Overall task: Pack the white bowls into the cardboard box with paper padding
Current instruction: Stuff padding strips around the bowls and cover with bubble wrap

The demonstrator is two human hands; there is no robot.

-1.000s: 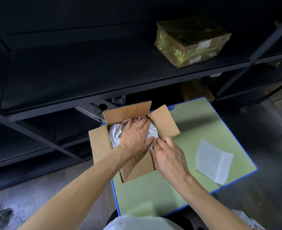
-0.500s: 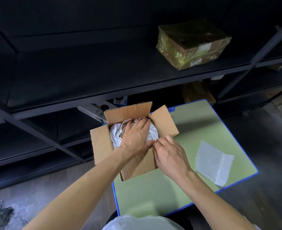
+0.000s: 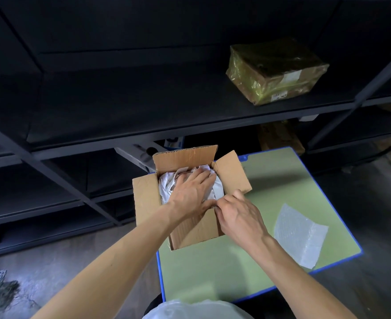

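The open cardboard box [image 3: 144, 199] stands on the green table [image 3: 213, 268], flaps up, with crumpled white paper padding [image 3: 165, 189] inside; any bowls are hidden under it. The left hand [image 3: 191, 193] lies flat on the paper in the box, fingers straight. The right hand [image 3: 240, 217] is at the box's near right edge, fingers curled down; I cannot tell whether they grip anything. Right of the box lies a bubble wrap sheet [image 3: 302, 236]; beyond it, a wrapped parcel [image 3: 275, 70] sits on a dark shelf [image 3: 144, 107].
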